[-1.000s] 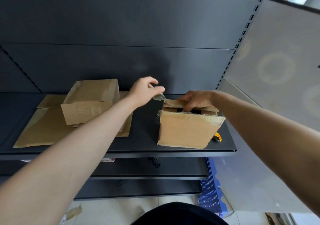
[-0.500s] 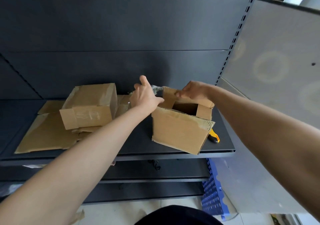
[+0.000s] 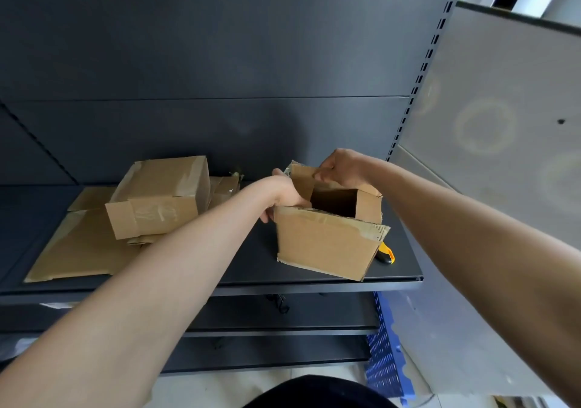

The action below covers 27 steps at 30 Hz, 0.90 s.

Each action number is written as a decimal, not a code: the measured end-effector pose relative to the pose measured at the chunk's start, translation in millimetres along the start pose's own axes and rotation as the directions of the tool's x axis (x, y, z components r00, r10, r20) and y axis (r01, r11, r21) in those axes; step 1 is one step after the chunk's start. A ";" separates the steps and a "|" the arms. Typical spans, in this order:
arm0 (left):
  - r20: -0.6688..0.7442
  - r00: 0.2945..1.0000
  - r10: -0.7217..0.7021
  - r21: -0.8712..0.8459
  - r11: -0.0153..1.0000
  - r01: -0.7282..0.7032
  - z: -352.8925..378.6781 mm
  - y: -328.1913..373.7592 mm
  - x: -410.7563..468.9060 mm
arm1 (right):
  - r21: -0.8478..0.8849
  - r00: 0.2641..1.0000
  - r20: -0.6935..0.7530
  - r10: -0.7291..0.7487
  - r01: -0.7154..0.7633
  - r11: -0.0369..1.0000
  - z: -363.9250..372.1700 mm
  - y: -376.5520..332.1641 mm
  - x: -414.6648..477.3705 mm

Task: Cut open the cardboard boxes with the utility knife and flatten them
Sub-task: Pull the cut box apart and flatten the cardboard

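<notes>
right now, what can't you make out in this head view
Utility knife: head view, only its yellow-black end shows; the open box hides the blade.
Left hand: head view, fingertips hidden behind the box's left wall, grip unclear.
Box interior: head view, too dark to see the bottom.

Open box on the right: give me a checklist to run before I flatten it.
1. Top of the open box opened: ok, flaps are up and the inside shows.
2. Grip of the left hand on its left rim: ok, fingers curled round the edge.
3. Grip of the right hand on the far flap: ok, pinching it.
4. Both hands free of the knife: ok, it lies on the shelf behind the box's right corner.
5. Knife blade retracted: cannot tell, mostly hidden by the box.
6. Bottom seam cut: cannot tell, underside hidden.
</notes>
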State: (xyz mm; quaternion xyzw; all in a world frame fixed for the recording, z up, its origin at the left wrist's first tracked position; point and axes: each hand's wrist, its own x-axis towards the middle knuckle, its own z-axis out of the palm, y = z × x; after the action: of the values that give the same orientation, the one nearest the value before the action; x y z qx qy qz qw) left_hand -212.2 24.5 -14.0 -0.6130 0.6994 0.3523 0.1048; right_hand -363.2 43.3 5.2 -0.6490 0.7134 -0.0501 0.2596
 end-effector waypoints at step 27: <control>-0.086 0.986 0.142 -0.470 0.867 -0.166 -13.1 -33.9 -14.2 | 0.212 0.991 -0.006 -0.136 0.135 0.968 10.3 -20.7 18.3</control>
State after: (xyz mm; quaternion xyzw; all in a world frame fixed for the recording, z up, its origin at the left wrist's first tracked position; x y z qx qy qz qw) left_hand -173.7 27.5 -8.5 -0.5706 0.6403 0.5055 -0.0942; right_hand -340.5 25.4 -0.8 -0.6651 0.6568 -0.1407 0.3264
